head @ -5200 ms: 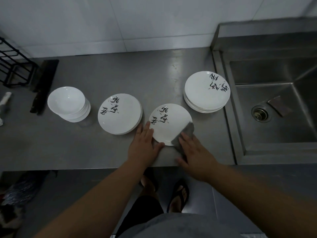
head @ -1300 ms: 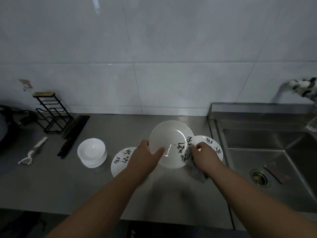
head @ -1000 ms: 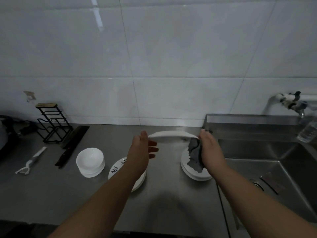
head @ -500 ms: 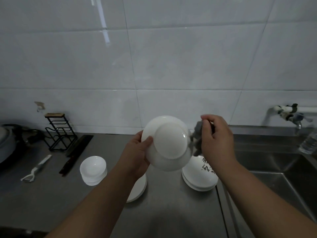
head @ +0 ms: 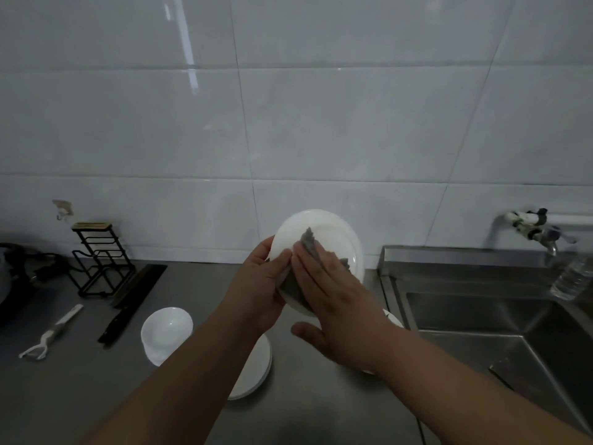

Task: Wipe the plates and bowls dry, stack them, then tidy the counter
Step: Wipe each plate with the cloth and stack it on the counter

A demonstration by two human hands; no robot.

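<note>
Holding the plate point(head: 333, 232) on edge, up and left of the sink point(head: 481, 316). Gripping its rim with the left hand point(head: 256, 284), pressing the cloth point(head: 308, 242) flat on it with the right hand point(head: 333, 303), fingers straight. Looks stiff, glazed, slippery, breakable: best gripped at the rim

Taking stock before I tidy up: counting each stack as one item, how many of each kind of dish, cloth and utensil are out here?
held plate: 1
plate stacks: 2
bowl stack: 1
cloth: 1
peeler: 1
knife: 1
Total: 7
</note>
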